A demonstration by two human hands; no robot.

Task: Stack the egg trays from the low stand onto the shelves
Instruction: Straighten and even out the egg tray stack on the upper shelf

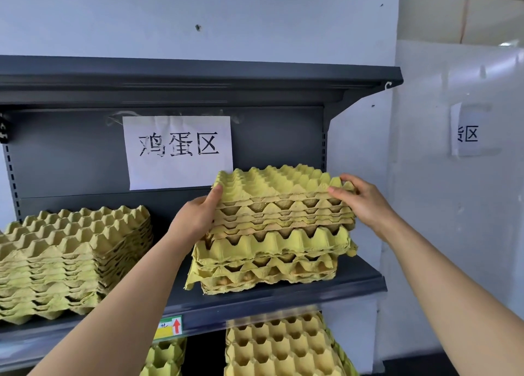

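Trays (283, 202) | long axis along shelf (283, 300) | left hand (195, 217), right hand (361, 198) grip ends

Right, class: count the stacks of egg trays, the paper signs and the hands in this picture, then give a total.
Stacks of egg trays: 4
Paper signs: 2
Hands: 2
Total: 8

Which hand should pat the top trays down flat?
Probably the right hand: its fingers curl over the upper face of the top trays. The left hand grips their side, only its thumb on top.
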